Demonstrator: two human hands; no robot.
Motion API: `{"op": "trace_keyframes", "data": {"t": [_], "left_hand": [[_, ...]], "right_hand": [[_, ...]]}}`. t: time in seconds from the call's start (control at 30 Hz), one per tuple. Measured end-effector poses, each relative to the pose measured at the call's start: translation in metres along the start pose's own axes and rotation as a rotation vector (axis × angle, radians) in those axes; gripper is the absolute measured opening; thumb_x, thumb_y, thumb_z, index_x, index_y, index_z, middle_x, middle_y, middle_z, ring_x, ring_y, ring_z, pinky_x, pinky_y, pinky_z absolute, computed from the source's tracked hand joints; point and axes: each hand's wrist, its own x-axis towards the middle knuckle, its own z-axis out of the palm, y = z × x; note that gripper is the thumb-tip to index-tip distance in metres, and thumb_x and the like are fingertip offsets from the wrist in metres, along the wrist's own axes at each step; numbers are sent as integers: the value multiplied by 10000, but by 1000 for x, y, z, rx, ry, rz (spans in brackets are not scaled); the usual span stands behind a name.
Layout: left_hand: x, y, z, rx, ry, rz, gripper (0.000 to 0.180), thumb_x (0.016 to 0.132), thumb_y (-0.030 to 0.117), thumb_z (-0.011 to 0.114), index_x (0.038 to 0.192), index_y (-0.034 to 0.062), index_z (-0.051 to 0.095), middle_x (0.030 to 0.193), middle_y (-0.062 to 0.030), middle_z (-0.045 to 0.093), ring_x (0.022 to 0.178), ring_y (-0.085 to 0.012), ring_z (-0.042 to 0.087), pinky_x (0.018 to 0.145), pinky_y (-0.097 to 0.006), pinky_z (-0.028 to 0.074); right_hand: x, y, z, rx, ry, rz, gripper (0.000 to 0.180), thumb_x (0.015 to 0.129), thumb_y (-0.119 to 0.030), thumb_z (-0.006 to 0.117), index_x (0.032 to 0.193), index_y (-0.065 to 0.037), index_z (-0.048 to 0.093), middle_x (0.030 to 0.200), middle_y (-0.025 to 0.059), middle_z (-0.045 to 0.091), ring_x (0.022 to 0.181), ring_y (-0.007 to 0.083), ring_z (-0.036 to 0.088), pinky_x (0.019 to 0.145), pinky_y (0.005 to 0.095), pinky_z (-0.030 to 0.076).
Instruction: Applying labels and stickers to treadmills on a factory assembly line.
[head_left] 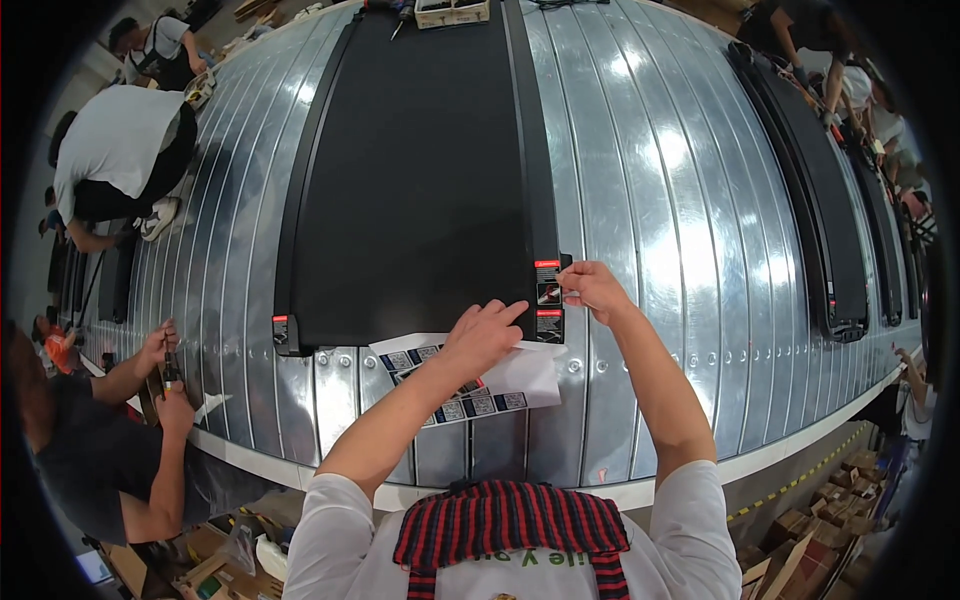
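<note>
Landmark: the flat black panel (420, 180), lying on the ribbed metal worktop (625, 410). A red-and-black label strip (548, 296) sits on its near right corner, apparently set lengthwise to suit the narrow side rail. The right hand (595, 290) is just off the panel's right edge, thumb and forefinger brought together at the strip's border; whether they clamp anything thin cannot be told. The left hand (485, 335) lies over the panel's near edge, forefinger extended toward the strip, other fingers bent, probably steadying the printed white sheet (520, 380) that overhangs this edge; thumb contact cannot be confirmed. A smaller red-and-black label (281, 330) marks the panel's near left corner.
</note>
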Motion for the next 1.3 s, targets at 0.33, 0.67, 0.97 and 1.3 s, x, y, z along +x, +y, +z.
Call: {"op": "trace_keyframes", "data": {"t": [0.33,0.67,0.97,1.3], "left_hand": [[1,0,-3,-37,-33,-10,68,637,125,598,641,59,584,1209,-66,468,952,-212,461,775,-384,407],[1,-2,-4,-4,-80,6,109,649,151,638,683,63,584,1240,-52,443,965,-206,458,755,-351,406],[3,-4,-9,-15,-86,51,121,667,162,630,676,54,578,1245,-67,431,935,-209,464,734,-348,406],[15,-2,-11,18,-212,65,126,682,168,616,686,42,608,1251,-65,423,879,-204,483,682,-340,443]], "right_hand": [[-1,0,-1,11,0,4,63,783,-113,588,805,-59,564,776,16,551,726,99,524,625,240,439],[-8,-3,3,25,15,-3,74,789,-125,591,812,-59,568,773,11,557,704,84,519,600,219,428],[-3,-1,5,7,53,-46,72,783,-88,587,786,-19,568,715,29,549,629,89,510,539,209,423],[-4,-1,6,69,63,-112,78,757,-39,576,735,32,554,630,56,528,530,103,474,478,229,386]]}}
